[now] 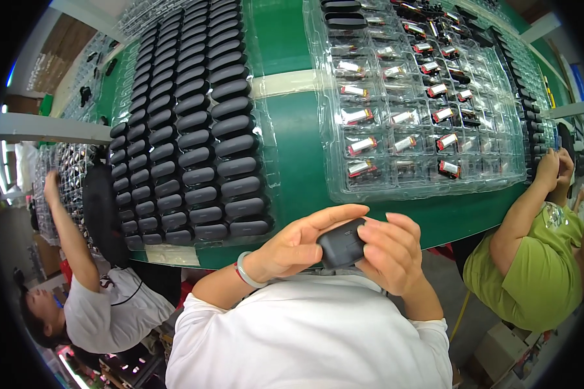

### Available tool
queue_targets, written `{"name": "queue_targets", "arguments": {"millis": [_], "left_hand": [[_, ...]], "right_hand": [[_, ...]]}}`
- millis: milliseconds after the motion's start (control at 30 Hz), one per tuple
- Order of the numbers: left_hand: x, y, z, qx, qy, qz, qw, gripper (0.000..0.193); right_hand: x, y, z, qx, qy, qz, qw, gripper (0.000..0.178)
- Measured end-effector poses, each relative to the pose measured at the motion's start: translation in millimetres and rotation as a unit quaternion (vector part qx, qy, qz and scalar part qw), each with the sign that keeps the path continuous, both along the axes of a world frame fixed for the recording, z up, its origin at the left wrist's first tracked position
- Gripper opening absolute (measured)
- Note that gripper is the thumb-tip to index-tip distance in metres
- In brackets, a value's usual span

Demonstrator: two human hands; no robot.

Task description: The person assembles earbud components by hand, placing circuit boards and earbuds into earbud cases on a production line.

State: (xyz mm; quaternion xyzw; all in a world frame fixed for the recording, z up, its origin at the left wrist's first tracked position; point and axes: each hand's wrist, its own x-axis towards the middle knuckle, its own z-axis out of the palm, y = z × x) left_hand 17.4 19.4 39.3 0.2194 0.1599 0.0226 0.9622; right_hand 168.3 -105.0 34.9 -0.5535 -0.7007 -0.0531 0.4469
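Close in front of my chest I hold a small black rounded case [339, 249] between both hands. A little slot, like a port, shows on its upper side. My left hand [291, 245] grips its left end, the thumb along the near side and the index finger stretched over the far side. The fingertips and thumb of my right hand [392, 254] press on its right end. Beyond my hands to the left, a clear plastic tray [266, 139] carries rows of dark oval cases [198, 157]. To the right, another clear tray [428, 190] holds small silver-and-red parts [362, 145] like battery cells.
The green table [292, 123] has a pale tape strip [285, 84] across it. Its near edge runs just beyond my hands. One person [120, 308] in white sits at the left, another [532, 259] in green at the right. A grey post [52, 128] juts in from the left.
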Motion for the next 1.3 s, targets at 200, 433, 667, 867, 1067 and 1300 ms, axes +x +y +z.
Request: {"name": "queue_targets", "arguments": {"millis": [200, 433, 667, 867, 1067, 1300], "left_hand": [[-4, 13, -5, 0.193, -0.101, -0.013, 0.976, 0.086], [-7, 23, 0, 0.508, -0.089, -0.027, 0.856, 0.07], [-4, 19, 14, 0.676, -0.101, 0.053, 0.728, 0.068], [-10, 20, 9, 0.859, -0.152, 0.16, 0.461, 0.029], [-15, 6, -7, 0.886, -0.179, 0.285, 0.318, 0.016], [-10, 7, -7, 0.889, -0.181, 0.281, 0.313, 0.019]], "right_hand": [[1, -7, -4, 0.089, -0.049, -0.035, 0.994, 0.015], [10, -2, 1, 0.008, -0.043, 0.025, 0.999, 0.016], [9, -3, -8, 0.032, -0.035, 0.01, 0.999, 0.012], [10, -3, -11, 0.036, -0.034, -0.002, 0.999, 0.012], [8, -3, -9, 0.03, -0.026, 0.004, 0.999, 0.012], [9, -1, -8, 0.028, -0.029, 0.002, 0.999, 0.014]]}}
